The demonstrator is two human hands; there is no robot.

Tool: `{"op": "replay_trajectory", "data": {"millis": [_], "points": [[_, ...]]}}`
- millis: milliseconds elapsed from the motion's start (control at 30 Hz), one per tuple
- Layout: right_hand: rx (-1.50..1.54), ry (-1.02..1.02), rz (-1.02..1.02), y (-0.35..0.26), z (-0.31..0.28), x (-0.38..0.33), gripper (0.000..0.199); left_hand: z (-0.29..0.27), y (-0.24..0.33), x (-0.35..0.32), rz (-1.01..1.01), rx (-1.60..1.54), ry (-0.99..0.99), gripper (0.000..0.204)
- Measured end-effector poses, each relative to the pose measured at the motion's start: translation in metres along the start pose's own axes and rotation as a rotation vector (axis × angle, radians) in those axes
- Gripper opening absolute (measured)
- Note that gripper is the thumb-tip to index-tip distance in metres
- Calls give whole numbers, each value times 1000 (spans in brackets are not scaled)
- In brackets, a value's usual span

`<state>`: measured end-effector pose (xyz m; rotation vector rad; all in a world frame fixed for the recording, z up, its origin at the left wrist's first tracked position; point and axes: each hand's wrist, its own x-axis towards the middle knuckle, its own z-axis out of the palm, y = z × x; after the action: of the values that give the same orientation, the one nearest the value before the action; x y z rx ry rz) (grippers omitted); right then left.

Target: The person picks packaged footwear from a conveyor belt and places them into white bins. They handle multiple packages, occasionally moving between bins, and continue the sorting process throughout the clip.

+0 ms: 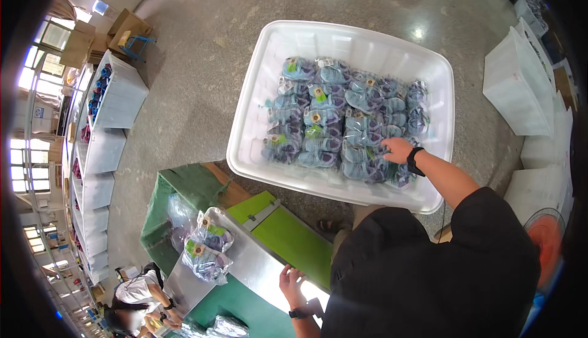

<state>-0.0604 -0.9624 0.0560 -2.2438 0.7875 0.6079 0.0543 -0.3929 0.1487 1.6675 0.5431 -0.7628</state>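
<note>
- Bin [257, 148]: big white plastic tub on a speckled stone floor, rounded corners, smooth glossy walls.
- Packs [343, 117] lie in rows across the bin's bottom: small blue and purple shoes in clear crinkled bags, each with a round tan tag.
- Right hand [398, 149]: reaches into the bin's near right part, fingers loosely spread, resting on the packs; whether it grips one I cannot tell. Black band on the wrist.
- Left hand [291, 280]: fingers curled over the edge of a metal plate [257, 258], flat and shiny, that lies on a green bench [288, 234]. Black band on this wrist too.
- Two more bagged shoes [208, 246] sit on the plate's far end, well apart from the left hand.
- Stacked white crates [113, 111] at the left, another white tub [514, 87] at the right.
- Another person [138, 304], white top, lower left.
</note>
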Motion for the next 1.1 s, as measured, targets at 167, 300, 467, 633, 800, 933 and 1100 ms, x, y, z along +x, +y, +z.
{"op": "replay_trajectory", "data": {"millis": [167,300,467,633,800,933,1100], "points": [[102,-105,127,4,47,-52,51,-45,-29,-1,-4,-6,66,43],[74,-60,151,-1,72,-75,48,-92,-68,-4,0,-62,116,44],[101,-9,104,-8,104,-89,50,-162,-126,-5,-6,-115,204,43],[-13,84,-179,-10,142,-88,40,-226,-175,-2,83,-65,324,37],[71,-45,-155,-30,156,-99,31,-294,-202,25,207,128,677,41],[99,-182,-88,-54,150,-116,36,-360,-189,52,325,342,1003,48],[-55,-61,-162,-88,121,-118,35,-442,-174,66,395,532,1389,51]]}}
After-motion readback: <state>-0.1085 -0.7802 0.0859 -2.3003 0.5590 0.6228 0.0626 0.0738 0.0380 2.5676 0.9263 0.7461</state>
